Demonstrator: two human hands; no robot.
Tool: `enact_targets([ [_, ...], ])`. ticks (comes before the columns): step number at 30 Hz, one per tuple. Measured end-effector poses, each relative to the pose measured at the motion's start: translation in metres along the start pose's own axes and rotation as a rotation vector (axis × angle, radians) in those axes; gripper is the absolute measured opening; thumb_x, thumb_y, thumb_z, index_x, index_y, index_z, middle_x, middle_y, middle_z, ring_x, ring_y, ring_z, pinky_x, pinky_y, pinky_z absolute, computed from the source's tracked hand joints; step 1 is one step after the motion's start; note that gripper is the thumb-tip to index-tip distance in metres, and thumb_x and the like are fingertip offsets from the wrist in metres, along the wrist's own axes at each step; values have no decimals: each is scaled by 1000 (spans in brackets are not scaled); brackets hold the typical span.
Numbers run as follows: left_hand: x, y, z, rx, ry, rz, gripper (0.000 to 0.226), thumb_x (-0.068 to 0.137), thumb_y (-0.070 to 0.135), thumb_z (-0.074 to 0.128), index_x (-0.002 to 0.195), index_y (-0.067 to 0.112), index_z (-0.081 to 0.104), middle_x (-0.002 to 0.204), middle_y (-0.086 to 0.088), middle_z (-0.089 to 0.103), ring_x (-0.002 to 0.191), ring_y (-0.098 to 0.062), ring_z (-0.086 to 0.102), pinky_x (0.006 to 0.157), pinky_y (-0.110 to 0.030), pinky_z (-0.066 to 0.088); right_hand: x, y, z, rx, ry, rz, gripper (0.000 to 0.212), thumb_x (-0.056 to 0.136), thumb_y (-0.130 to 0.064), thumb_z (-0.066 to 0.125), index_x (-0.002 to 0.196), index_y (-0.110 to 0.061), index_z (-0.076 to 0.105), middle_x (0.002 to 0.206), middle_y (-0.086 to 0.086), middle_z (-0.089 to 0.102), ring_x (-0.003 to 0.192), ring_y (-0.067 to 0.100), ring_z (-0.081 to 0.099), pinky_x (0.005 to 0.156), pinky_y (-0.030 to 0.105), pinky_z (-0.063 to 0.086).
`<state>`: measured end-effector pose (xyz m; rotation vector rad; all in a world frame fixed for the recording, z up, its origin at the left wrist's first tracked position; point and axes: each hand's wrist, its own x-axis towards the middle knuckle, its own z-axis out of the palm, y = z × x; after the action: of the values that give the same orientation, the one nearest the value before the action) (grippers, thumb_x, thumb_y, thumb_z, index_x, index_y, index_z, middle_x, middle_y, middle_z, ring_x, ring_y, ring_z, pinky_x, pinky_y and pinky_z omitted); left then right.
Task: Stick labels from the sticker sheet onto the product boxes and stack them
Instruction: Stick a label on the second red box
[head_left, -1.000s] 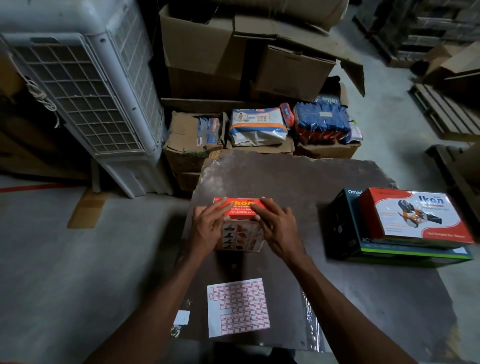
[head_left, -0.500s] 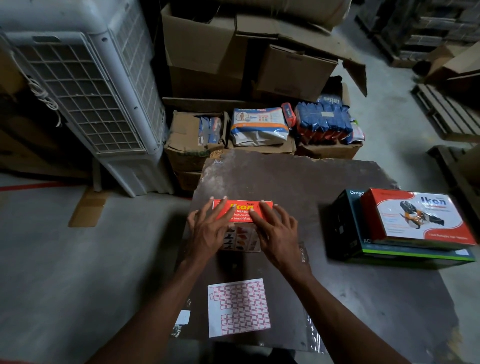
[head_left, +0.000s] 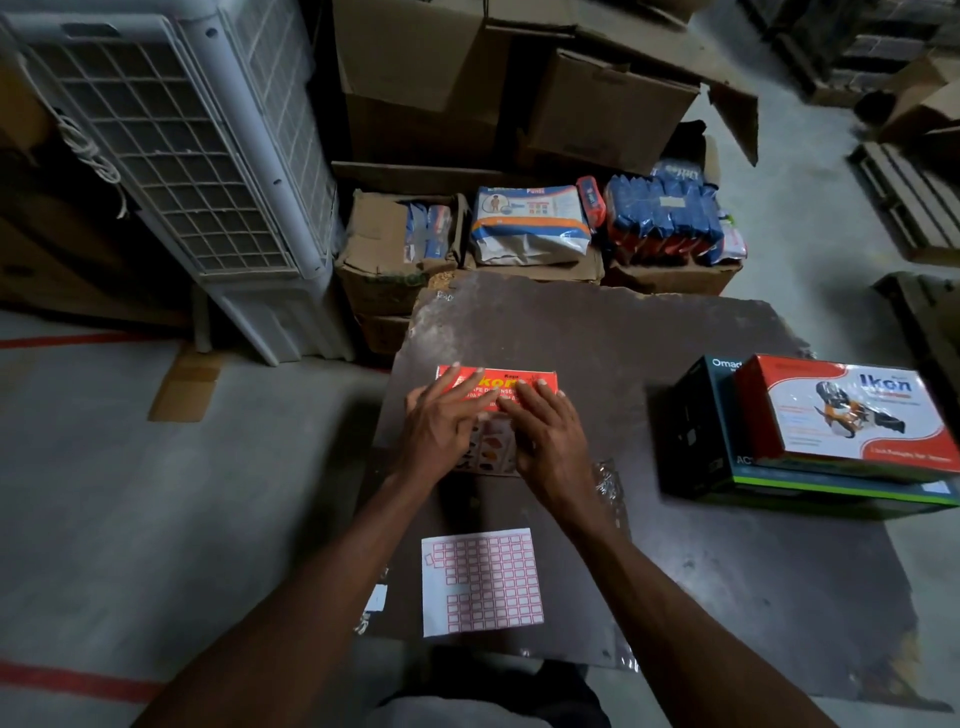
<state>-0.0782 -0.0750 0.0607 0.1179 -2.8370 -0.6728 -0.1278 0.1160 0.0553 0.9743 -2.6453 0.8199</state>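
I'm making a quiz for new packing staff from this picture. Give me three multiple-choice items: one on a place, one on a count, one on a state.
1. Where does the sticker sheet lie?
A. on the stacked boxes
B. on the table nearer the person than the red box
C. on the floor

2. How many boxes are stacked at the right?
A. two
B. four
C. five

3. How are the hands on the red box?
A. fists
B. fingers straight, resting on top
C. lifted away

Answers:
1 B, the sheet lies flat below the hands.
2 A, a red-and-white box sits on a dark box.
3 B, the left hand and right hand lie flat.
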Motion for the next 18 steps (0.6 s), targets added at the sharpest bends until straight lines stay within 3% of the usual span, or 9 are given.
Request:
enact_targets([
  [2,1,1,-1,-44,13,-8,45,95,20,55,132,44,63,151,12,50,149,-18,34,104,-43,35,-19,-13,1,6,83,13,49,81,-22,62,129,-20,70,137,8,61,129,30,48,106,39,38],
  [4,2,2,-2,-76,26,-6,44,93,22,52,131,42,65,149,9,53,148,-21,36,103,-42,36,-45,-24,14,44,59,25,40,83,-20,56,119,-17,73,124,6,65,112,28,53,92,37,44],
  [7,0,1,0,-81,13,-6,45,93,21,52,132,41,65,149,7,53,148,-24,36,102,-45,38,-80,-35,51,129,-264,25,20,86,-17,62,103,-19,72,108,1,67,98,23,57,80,41,51],
  [10,-1,-1,2,-97,13,-21,45,95,16,55,132,40,65,149,7,53,149,-25,35,104,-50,38,-99,-43,89,164,-539,32,22,88,-13,62,105,-18,74,109,3,71,98,22,62,80,37,55],
  [13,0,1,1,-126,19,-32,46,94,15,53,131,39,66,149,6,53,149,-25,34,103,-45,32,-108,-46,119,115,-733,43,27,91,-16,58,111,-14,77,117,13,72,102,34,68,80,39,56],
  [18,1,-2,6,-164,41,-32,50,91,10,60,130,40,66,147,7,55,148,-24,36,104,-49,38,-117,-55,144,-14,-721,-50,24,74,-14,79,97,-22,78,103,3,74,90,26,71,62,29,56],
])
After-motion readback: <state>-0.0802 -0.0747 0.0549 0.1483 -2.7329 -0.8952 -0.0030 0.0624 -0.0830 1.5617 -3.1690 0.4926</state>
